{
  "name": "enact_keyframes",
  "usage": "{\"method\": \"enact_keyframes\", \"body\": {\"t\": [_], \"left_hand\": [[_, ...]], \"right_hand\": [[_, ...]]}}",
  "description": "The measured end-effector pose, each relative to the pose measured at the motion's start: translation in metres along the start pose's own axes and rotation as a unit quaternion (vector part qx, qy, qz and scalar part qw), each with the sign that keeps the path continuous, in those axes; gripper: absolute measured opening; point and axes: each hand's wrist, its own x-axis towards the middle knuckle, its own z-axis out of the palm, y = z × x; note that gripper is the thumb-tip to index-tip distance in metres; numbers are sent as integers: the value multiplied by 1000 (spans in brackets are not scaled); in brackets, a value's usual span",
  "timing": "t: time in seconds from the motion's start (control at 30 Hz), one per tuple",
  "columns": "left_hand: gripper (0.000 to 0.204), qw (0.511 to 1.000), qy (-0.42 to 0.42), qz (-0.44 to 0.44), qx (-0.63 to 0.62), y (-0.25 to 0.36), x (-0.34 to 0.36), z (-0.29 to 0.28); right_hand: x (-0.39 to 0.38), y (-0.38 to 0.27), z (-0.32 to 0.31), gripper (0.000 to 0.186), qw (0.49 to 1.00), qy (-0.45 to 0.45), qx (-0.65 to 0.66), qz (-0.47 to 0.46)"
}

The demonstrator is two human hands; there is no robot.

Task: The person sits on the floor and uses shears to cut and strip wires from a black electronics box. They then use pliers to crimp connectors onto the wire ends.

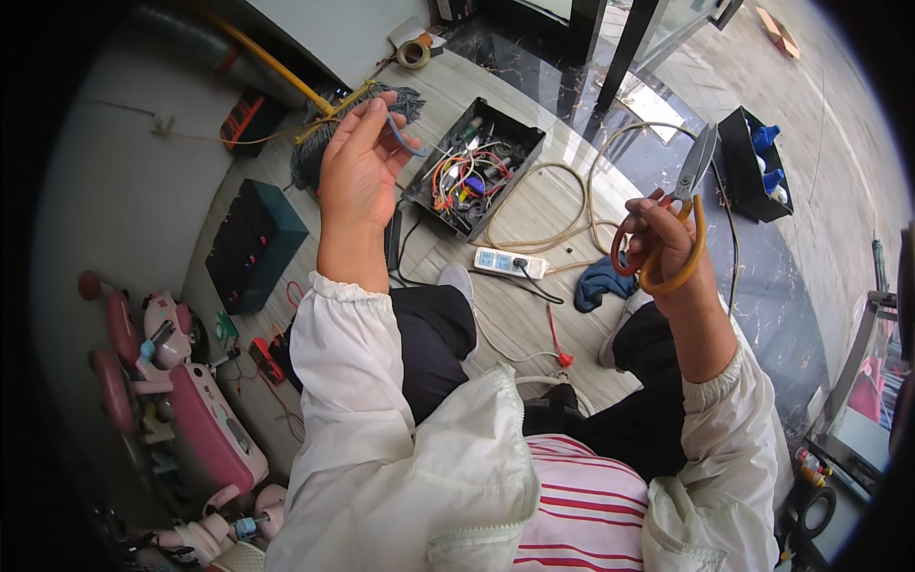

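Note:
My left hand [360, 176] is raised at the upper left, its fingers closed on a short bent piece of blue wire [407, 141] that sticks out past the fingertips. On the right, my right hand [672, 246] grips a pair of scissors [699, 160] by its red and orange loop handles, with the blades pointing up and away from me. The two hands are well apart. Between them on the floor lies a black open box [508, 194] full of loose coloured wires and small parts.
A white power strip [515, 263] with a plug in it lies below the box. Beige cable [583, 195] loops to its right, near a blue cloth [602, 284]. Battery-like dark green boxes [281, 229] and a pink child's vehicle [214, 419] stand left. A mop [310, 157] lies behind my left hand.

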Motion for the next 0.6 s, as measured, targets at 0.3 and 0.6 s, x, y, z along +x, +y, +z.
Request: {"method": "enact_keyframes", "body": {"t": [0.3, 0.6], "left_hand": [[22, 999, -16, -24, 16, 1, 0, 3], [20, 999, -21, -41, 26, 0, 1, 0]], "right_hand": [[3, 4, 6, 29, 999, -16, -22, 25], [3, 7, 8, 31, 998, -25, -28, 40]]}}
